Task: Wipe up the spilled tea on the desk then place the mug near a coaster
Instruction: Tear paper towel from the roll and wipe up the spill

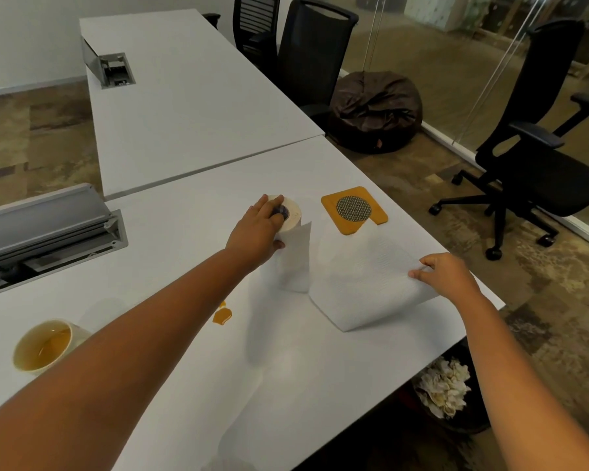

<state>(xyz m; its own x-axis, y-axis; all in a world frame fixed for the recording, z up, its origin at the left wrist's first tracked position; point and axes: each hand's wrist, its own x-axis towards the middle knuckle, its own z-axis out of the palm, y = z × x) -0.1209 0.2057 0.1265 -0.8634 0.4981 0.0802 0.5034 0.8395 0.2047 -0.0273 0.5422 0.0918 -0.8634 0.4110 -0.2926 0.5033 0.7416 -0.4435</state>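
Observation:
An upright paper towel roll stands mid-desk. My left hand grips its top. A sheet is unrolled to the right, and my right hand pinches its far edge. A small amber tea spill lies on the white desk beside my left forearm. The white mug, holding tea, sits at the near left. An orange coaster with a dark mesh circle lies behind the sheet near the desk's right edge.
An open cable tray is set in the desk at left. A bin of crumpled paper stands under the right edge. Black office chairs and a brown beanbag occupy the floor at right. A second desk adjoins behind.

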